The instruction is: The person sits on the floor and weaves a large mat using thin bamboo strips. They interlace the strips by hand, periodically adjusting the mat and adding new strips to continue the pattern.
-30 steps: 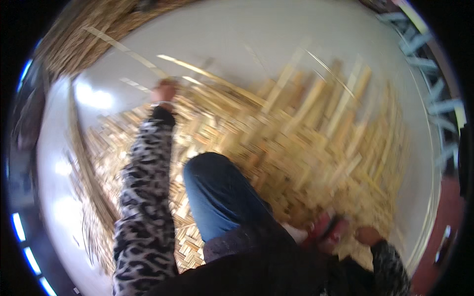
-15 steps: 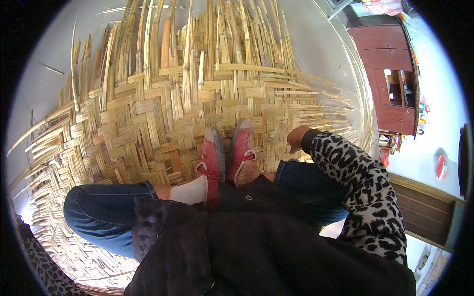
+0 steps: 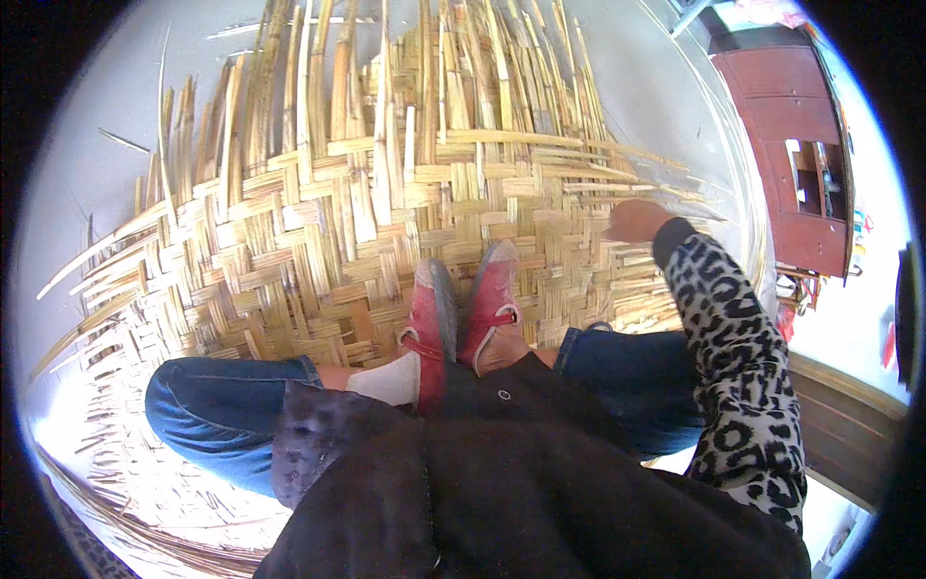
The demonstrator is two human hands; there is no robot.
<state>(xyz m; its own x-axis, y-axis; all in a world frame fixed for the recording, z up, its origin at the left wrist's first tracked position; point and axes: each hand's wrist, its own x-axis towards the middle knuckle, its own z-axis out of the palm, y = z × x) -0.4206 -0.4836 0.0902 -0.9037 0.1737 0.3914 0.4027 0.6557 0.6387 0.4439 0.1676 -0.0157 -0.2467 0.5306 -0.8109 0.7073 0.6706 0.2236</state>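
Note:
A large woven mat of pale split-cane strips (image 3: pixel 318 217) spreads under and in front of me, with long loose strip ends at its far and right sides. My right hand (image 3: pixel 639 222) is over the mat's right part, near the loose ends. Its fingers point left and are blurred, so their grip cannot be made out. At the lower left rim only a bit of my left leopard-print sleeve (image 3: pixel 92 552) shows, beside curved strips (image 3: pixel 145 526) at the mat's edge. My left hand is out of sight. My red shoes (image 3: pixel 490 299) rest on the mat.
My bent legs in blue jeans (image 3: pixel 217 410) cover part of the mat. A reddish-brown wooden cabinet (image 3: pixel 786 125) stands at the far right. Thin loose strips (image 3: pixel 123 141) lie on the grey floor at the left. Brown wooden boards (image 3: pixel 839 425) are at the right.
My right hand has moved right and away from me, over the mat. The left sleeve has sunk toward the lower rim, and curved strips now show beside it. The view has shifted slightly.

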